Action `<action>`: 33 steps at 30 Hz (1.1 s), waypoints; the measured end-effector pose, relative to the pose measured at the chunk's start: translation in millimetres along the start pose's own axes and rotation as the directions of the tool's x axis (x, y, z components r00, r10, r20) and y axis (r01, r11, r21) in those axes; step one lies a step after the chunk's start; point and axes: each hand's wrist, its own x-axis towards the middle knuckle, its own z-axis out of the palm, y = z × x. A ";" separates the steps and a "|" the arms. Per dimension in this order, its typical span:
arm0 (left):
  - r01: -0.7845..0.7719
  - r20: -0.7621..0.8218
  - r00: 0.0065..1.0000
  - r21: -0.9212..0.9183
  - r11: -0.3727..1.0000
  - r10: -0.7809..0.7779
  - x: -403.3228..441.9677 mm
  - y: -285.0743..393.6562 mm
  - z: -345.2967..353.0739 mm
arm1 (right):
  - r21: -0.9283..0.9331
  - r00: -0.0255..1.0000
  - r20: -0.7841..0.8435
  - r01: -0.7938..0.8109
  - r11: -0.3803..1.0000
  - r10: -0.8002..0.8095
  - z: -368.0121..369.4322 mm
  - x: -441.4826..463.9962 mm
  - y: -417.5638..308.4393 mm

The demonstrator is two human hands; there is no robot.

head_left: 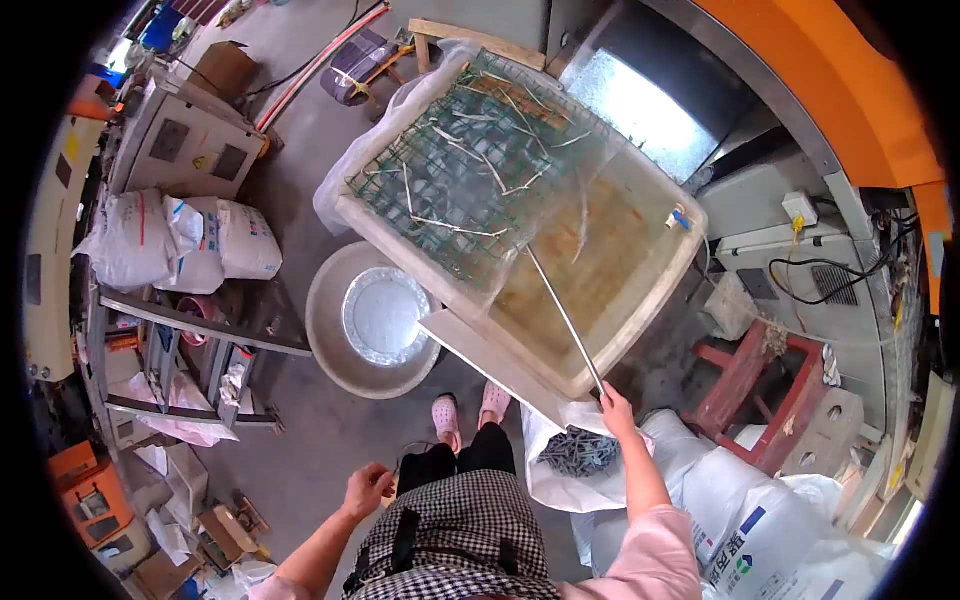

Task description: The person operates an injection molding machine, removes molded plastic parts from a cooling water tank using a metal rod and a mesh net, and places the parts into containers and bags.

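Observation:
My right hand is closed around the near end of a long thin metal rod. The rod slants over a large pale plastic tub of brownish water, its far end by the edge of a green wire mesh. Pale strips lie on the mesh, and clear plastic film hangs over the tub's far left rim. My left hand hangs at my side, fingers loosely bent, with nothing visible in it. Just below my right hand, an open white sack holds many grey pieces.
A round basin with a metal pan stands left of the tub. A board leans along its near side. Full sacks and a red frame are at right. A metal rack is at left.

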 end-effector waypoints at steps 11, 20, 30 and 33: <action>0.022 0.048 0.999 0.066 0.998 -0.025 -9.4 25.3 -9.3 | -0.492 0.966 -0.159 -0.257 0.832 0.204 -113.1 -182.9 -37.8; -0.020 0.050 0.999 0.219 0.975 0.009 8.0 17.8 -16.4 | -0.459 0.976 -0.217 -0.087 0.884 -0.017 -106.7 -141.4 21.2; 0.135 -0.127 0.984 0.070 0.988 -0.126 1.2 -8.0 -38.7 | -0.366 0.978 -0.202 -0.034 0.930 -0.044 -26.2 20.5 52.1; 0.177 -0.099 0.982 0.186 0.966 -0.161 0.4 -21.7 -38.7 | -0.325 0.954 -0.280 -0.199 0.925 0.107 -42.4 -16.6 67.2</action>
